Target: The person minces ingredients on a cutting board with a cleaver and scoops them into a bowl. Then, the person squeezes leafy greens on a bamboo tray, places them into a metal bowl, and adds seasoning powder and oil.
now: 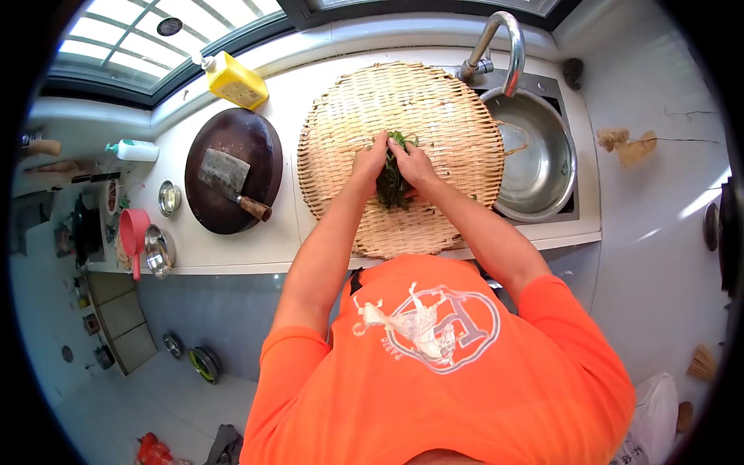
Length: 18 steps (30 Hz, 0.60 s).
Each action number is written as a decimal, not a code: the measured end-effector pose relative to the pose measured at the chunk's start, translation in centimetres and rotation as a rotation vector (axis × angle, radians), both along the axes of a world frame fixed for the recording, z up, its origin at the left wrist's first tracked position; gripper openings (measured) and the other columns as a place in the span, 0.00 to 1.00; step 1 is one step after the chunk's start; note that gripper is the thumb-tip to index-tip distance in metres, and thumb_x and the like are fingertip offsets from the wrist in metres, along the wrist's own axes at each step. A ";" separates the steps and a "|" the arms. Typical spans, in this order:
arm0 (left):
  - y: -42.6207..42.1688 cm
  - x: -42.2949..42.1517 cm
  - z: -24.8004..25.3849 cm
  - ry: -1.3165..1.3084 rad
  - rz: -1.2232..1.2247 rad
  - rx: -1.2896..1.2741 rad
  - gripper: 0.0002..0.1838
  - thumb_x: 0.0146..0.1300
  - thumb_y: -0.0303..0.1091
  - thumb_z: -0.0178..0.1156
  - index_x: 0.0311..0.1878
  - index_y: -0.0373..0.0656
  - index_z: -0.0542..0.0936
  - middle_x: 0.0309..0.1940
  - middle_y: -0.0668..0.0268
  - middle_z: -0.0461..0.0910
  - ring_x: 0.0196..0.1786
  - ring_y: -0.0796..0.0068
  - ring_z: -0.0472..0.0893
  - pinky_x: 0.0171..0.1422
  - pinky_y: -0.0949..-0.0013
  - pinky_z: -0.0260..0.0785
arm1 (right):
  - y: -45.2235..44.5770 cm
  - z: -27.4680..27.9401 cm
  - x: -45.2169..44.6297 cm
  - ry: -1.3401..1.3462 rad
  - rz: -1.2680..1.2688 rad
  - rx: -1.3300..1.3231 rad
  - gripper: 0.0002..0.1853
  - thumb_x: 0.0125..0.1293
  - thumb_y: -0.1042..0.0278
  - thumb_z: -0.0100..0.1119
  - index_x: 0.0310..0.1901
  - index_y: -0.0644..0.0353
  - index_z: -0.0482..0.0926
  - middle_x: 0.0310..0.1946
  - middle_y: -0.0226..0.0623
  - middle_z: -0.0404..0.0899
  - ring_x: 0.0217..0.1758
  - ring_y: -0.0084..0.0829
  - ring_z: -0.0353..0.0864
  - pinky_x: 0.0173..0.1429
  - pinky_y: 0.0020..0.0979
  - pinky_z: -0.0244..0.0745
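Note:
A bunch of dark green leafy vegetables is held over the middle of a round woven bamboo tray. My left hand grips the bunch from its left side, fingers closed. From the other side my right hand closes on the same leaves. The fingertips of both hands come close together at the top of the bunch, where a little brighter green shows. Part of the leaves is hidden behind the fingers.
Left of the tray a cleaver lies on a round dark chopping board. A yellow bottle stands behind it. To the right, a metal basin sits in the sink under the faucet. A pink ladle and metal bowls are far left.

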State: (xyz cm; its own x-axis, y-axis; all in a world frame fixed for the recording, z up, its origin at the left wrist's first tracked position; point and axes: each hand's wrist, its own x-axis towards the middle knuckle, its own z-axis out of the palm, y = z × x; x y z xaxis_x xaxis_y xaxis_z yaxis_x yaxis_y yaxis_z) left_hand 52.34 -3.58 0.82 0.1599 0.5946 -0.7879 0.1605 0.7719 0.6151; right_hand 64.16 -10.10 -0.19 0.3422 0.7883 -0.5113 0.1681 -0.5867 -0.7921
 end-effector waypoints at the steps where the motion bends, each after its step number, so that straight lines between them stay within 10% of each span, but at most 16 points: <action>1: -0.4 0.3 0.4 -0.010 0.129 -0.018 0.47 0.62 0.64 0.67 0.63 0.21 0.75 0.55 0.46 0.83 0.51 0.57 0.84 0.54 0.58 0.77 | -0.3 0.1 -0.2 0.158 -0.069 0.073 0.33 0.75 0.39 0.57 0.60 0.66 0.80 0.50 0.49 0.87 0.50 0.41 0.87 0.48 0.36 0.80; 10: -4.0 -0.1 1.2 -0.048 0.245 0.596 0.14 0.65 0.36 0.67 0.41 0.34 0.79 0.35 0.62 0.81 0.36 0.71 0.75 0.41 0.61 0.69 | -0.6 2.6 0.2 -0.439 0.067 0.794 0.15 0.64 0.61 0.65 0.31 0.67 0.77 0.30 0.53 0.75 0.33 0.55 0.77 0.38 0.50 0.74; 15: -5.6 -3.0 -0.6 -0.012 0.069 0.711 0.27 0.67 0.36 0.66 0.65 0.37 0.69 0.54 0.55 0.73 0.51 0.65 0.76 0.50 0.60 0.72 | -3.2 2.6 4.8 -0.384 0.686 0.750 0.35 0.60 0.54 0.74 0.62 0.60 0.66 0.59 0.53 0.66 0.61 0.53 0.71 0.64 0.47 0.69; 18: -5.6 -4.7 -0.7 0.177 -0.092 0.613 0.37 0.71 0.47 0.63 0.75 0.37 0.64 0.66 0.47 0.67 0.64 0.54 0.73 0.65 0.55 0.68 | -4.0 2.6 7.2 -0.366 0.610 0.646 0.43 0.62 0.46 0.73 0.69 0.63 0.64 0.63 0.53 0.66 0.66 0.53 0.71 0.69 0.47 0.68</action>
State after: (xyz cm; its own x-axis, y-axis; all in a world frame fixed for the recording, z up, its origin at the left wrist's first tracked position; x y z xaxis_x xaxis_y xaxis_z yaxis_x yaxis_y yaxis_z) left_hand 47.60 -9.20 0.12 0.1306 0.9355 -0.3284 0.3484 0.2668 0.8986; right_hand 71.35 -14.11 2.40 -0.1676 0.9757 0.1414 0.6012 0.2148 -0.7697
